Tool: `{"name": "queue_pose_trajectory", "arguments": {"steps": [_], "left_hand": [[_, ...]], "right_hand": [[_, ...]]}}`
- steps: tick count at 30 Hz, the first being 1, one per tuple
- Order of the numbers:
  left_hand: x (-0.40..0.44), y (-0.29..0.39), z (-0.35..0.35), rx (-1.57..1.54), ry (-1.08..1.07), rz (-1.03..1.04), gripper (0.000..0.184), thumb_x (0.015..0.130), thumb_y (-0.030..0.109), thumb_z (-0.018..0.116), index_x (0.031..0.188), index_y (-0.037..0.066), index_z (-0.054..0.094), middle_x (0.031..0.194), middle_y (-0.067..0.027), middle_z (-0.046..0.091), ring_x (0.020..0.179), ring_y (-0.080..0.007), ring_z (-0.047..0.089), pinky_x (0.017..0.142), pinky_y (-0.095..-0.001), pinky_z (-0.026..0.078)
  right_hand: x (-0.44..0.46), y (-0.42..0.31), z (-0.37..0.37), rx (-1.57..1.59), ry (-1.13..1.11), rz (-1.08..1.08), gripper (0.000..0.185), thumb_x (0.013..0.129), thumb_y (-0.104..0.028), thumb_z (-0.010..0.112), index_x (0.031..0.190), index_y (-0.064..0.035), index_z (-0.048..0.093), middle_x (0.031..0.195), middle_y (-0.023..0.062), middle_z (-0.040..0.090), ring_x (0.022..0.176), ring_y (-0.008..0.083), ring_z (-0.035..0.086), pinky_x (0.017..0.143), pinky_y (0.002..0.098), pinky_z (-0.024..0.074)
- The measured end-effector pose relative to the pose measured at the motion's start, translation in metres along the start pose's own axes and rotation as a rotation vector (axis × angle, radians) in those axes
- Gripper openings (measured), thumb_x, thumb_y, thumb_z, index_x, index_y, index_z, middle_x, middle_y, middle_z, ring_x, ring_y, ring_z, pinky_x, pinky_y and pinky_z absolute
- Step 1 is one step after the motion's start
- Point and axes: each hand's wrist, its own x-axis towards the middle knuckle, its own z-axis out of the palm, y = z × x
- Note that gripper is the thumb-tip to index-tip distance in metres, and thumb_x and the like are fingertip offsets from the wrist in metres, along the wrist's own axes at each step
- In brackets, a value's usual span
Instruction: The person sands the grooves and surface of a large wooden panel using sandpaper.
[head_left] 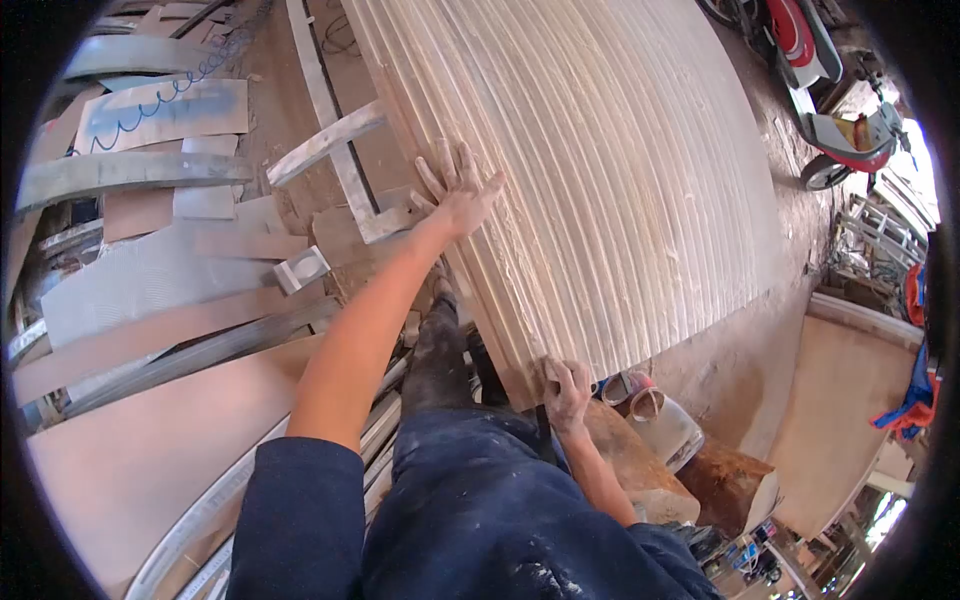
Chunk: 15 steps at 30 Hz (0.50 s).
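A large ribbed wooden panel (pixel 610 160), streaked with pale dust along its grooves, stretches away in front of my body. My left hand (pixel 460 190) lies on its left edge with the fingers spread, and pale dust coats the skin. At the panel's near end, my right hand (pixel 568 395) has its fingers curled over the edge, closed on it. The thumb side and the panel's underside are hidden there.
A dusty support frame (pixel 325 145) stands at the panel's left. Boards (pixel 180 400) and curved pieces (pixel 135 180) fill the left side. Near my right arm are wood blocks (pixel 735 485) and containers (pixel 665 430). A red scooter (pixel 850 135) stands far right.
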Motion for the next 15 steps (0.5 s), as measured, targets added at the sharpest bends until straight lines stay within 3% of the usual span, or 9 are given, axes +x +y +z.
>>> {"name": "queue_pose_trajectory", "arguments": {"steps": [3,7,10,14,15], "left_hand": [[-0.008,-0.011,0.000,-0.117,0.016,0.115,0.102,0.096,0.077,0.029,0.163,0.010,-0.006,0.167,-0.0132,-0.024,0.149,-0.0426,-0.030,0.112,-0.0734,-0.015],[-0.016,-0.030,0.005,-0.273,0.071,0.332,0.096,0.099,0.073,0.029,0.163,0.006,0.005,0.169,-0.0180,-0.015,0.151,-0.0396,-0.026,0.112,-0.0722,-0.016],[0.003,-0.031,-0.009,-0.379,0.219,0.326,0.085,0.104,0.064,0.030,0.162,0.004,0.014,0.169,-0.0212,-0.005,0.154,-0.0379,-0.017,0.116,-0.0690,-0.011],[0.097,-0.036,-0.096,-0.332,0.656,0.404,0.070,0.108,0.048,0.030,0.160,0.003,0.021,0.167,-0.0252,0.010,0.156,-0.0406,0.002,0.122,-0.0600,0.002],[0.122,-0.037,-0.119,-0.281,0.688,0.330,0.068,0.108,0.046,0.031,0.160,0.003,0.023,0.166,-0.0244,0.013,0.155,-0.0411,0.005,0.123,-0.0597,0.004]], "right_hand": [[0.025,-0.008,0.018,-0.022,0.089,0.004,0.032,0.079,0.000,0.071,0.110,-0.0073,0.072,0.098,0.0144,0.064,0.090,0.0337,0.063,0.078,0.0441,0.0508],[0.128,-0.043,0.048,-0.003,0.083,-0.036,0.031,0.078,0.000,0.071,0.108,-0.0078,0.071,0.101,0.0136,0.066,0.091,0.0334,0.064,0.079,0.0435,0.0510],[0.207,-0.068,0.076,0.030,0.110,-0.049,0.030,0.078,-0.001,0.070,0.107,-0.0081,0.070,0.103,0.0134,0.066,0.095,0.0348,0.063,0.084,0.0449,0.0502],[0.332,-0.108,0.120,0.080,0.184,-0.118,0.023,0.077,0.002,0.067,0.100,-0.0043,0.070,0.096,0.0172,0.065,0.092,0.0401,0.062,0.083,0.0486,0.0492],[0.368,-0.112,0.140,0.076,0.200,-0.146,0.020,0.078,0.000,0.066,0.098,-0.0035,0.070,0.095,0.0178,0.065,0.092,0.0408,0.062,0.083,0.0489,0.0488]]}}
